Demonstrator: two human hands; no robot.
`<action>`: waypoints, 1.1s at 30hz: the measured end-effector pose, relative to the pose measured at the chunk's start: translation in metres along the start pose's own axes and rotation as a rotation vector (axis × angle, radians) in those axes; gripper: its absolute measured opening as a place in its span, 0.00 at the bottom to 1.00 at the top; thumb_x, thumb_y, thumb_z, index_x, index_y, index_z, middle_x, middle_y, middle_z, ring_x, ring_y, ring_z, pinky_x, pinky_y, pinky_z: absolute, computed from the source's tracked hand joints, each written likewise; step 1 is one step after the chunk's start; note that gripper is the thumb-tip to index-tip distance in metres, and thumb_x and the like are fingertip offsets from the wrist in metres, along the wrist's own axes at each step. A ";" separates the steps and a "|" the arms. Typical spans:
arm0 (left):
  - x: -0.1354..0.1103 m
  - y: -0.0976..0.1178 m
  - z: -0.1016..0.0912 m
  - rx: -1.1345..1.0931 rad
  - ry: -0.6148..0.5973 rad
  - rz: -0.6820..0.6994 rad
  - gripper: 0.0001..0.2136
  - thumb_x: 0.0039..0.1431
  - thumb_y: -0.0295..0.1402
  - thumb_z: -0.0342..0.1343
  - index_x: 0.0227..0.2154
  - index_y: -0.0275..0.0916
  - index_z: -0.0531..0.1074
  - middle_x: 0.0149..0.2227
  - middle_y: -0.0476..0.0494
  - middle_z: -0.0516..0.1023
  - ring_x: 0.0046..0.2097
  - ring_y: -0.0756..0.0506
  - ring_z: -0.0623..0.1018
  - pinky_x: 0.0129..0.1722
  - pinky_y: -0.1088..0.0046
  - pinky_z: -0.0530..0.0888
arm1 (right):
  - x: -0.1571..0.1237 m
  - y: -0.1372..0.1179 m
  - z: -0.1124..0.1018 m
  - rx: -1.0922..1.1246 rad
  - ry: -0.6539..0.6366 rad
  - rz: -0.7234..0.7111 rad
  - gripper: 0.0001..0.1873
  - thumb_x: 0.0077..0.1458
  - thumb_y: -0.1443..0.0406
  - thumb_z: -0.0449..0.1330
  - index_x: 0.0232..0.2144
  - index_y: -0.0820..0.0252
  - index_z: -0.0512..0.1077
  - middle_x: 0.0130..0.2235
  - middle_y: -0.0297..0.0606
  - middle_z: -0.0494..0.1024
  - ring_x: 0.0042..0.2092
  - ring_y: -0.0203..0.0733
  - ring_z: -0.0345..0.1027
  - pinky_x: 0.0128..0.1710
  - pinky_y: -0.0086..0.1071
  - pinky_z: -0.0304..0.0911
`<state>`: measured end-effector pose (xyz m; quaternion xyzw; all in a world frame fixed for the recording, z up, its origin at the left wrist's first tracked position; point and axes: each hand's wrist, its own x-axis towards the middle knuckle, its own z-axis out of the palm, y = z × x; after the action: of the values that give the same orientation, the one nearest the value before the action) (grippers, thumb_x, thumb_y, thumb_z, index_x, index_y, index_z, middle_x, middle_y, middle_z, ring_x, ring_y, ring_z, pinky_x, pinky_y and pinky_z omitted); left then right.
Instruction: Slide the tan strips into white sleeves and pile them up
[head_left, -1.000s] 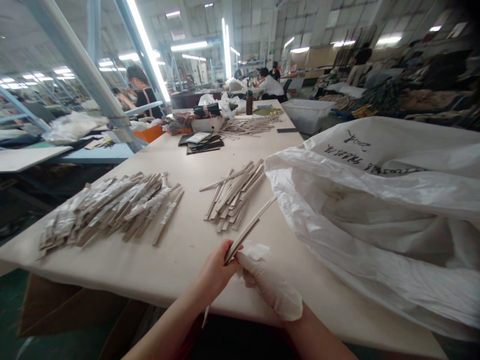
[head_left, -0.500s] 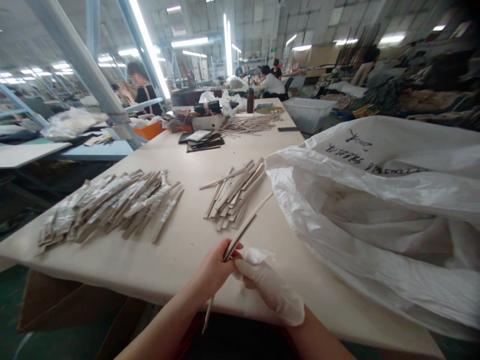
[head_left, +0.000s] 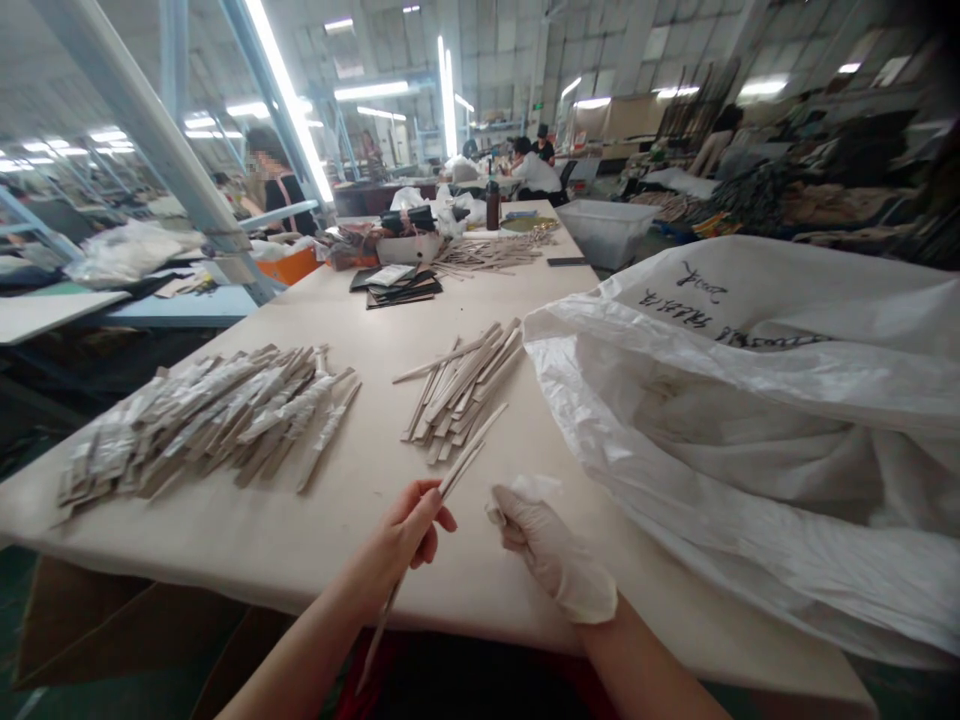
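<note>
My bare left hand [head_left: 409,535] is closed around long thin beige strips [head_left: 469,455] that slant from below the table edge up toward the small pile of loose strips [head_left: 457,385]. My right hand [head_left: 551,555] wears a white glove and sits just right of the strips, fingers curled on a bit of crumpled white wrapper [head_left: 525,490], apart from the left hand. A wider heap of strips in clear wrappers [head_left: 210,415] lies to the left on the beige table [head_left: 360,520].
A big white plastic sack [head_left: 750,420] with handwriting covers the table's right side. Farther along lie dark cards [head_left: 394,285], more strips [head_left: 487,252] and a bottle [head_left: 492,205]. A grey bin [head_left: 611,228] stands beyond. Other people work at far tables. A steel post [head_left: 150,130] rises at left.
My hands have parted: the left one has drawn the strips left and lower, away from the gloved right hand, which stays with the wrapper piece. The view shifted slightly.
</note>
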<state>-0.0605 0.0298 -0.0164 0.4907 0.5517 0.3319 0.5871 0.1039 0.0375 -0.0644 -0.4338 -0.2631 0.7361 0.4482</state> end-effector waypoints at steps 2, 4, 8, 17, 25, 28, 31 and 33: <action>-0.009 -0.002 -0.008 -0.021 0.003 -0.033 0.16 0.52 0.44 0.49 0.37 0.37 0.61 0.22 0.55 0.68 0.15 0.58 0.57 0.14 0.81 0.50 | 0.006 -0.004 -0.003 0.094 -0.005 0.008 0.19 0.42 0.52 0.62 0.20 0.62 0.64 0.20 0.27 0.62 0.18 0.25 0.39 0.18 0.27 0.35; -0.018 -0.004 -0.012 -0.054 0.014 -0.064 0.15 0.50 0.43 0.52 0.33 0.37 0.61 0.17 0.60 0.62 0.14 0.59 0.54 0.14 0.82 0.48 | 0.012 -0.007 -0.005 0.186 -0.054 0.020 0.20 0.41 0.52 0.62 0.20 0.63 0.65 0.20 0.26 0.62 0.17 0.24 0.35 0.17 0.26 0.31; -0.028 -0.006 -0.010 -0.081 0.030 -0.082 0.12 0.47 0.41 0.54 0.25 0.39 0.59 0.13 0.64 0.54 0.15 0.59 0.50 0.14 0.83 0.47 | 0.020 -0.008 -0.003 0.281 -0.088 0.037 0.19 0.39 0.53 0.64 0.20 0.63 0.64 0.19 0.24 0.60 0.16 0.23 0.32 0.16 0.26 0.28; -0.018 -0.006 -0.011 0.331 0.199 0.077 0.06 0.45 0.35 0.51 0.24 0.40 0.61 0.17 0.59 0.57 0.18 0.55 0.58 0.18 0.79 0.57 | 0.015 -0.010 0.002 -0.024 0.060 -0.139 0.18 0.42 0.52 0.61 0.18 0.61 0.65 0.14 0.23 0.52 0.16 0.26 0.38 0.16 0.28 0.32; -0.015 -0.016 -0.001 0.320 0.251 0.181 0.09 0.56 0.40 0.44 0.31 0.40 0.60 0.20 0.56 0.65 0.21 0.52 0.66 0.21 0.77 0.63 | -0.003 -0.004 0.036 -0.232 -0.013 -0.137 0.14 0.43 0.55 0.61 0.20 0.60 0.67 0.18 0.28 0.62 0.20 0.30 0.46 0.20 0.29 0.43; -0.019 -0.027 -0.008 0.202 0.145 0.063 0.13 0.56 0.44 0.42 0.35 0.39 0.59 0.18 0.56 0.66 0.17 0.53 0.65 0.17 0.78 0.62 | 0.002 -0.002 0.029 -0.222 0.144 -0.227 0.15 0.41 0.54 0.62 0.19 0.60 0.67 0.17 0.27 0.62 0.20 0.31 0.47 0.21 0.30 0.44; -0.021 -0.030 -0.011 0.123 0.154 0.030 0.16 0.54 0.47 0.43 0.36 0.38 0.60 0.16 0.59 0.63 0.15 0.55 0.59 0.13 0.81 0.56 | 0.003 0.005 0.027 -0.271 0.152 -0.287 0.16 0.41 0.53 0.62 0.18 0.59 0.66 0.17 0.27 0.61 0.21 0.32 0.50 0.22 0.30 0.46; -0.020 -0.028 -0.011 0.083 0.200 0.047 0.18 0.52 0.48 0.44 0.36 0.37 0.61 0.15 0.60 0.60 0.14 0.56 0.57 0.13 0.82 0.54 | 0.000 0.010 0.030 -0.295 0.007 -0.265 0.17 0.42 0.53 0.62 0.16 0.60 0.67 0.18 0.29 0.63 0.22 0.33 0.53 0.23 0.30 0.47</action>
<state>-0.0784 0.0050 -0.0355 0.4918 0.6092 0.3696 0.5004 0.0738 0.0331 -0.0574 -0.4587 -0.4214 0.6227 0.4735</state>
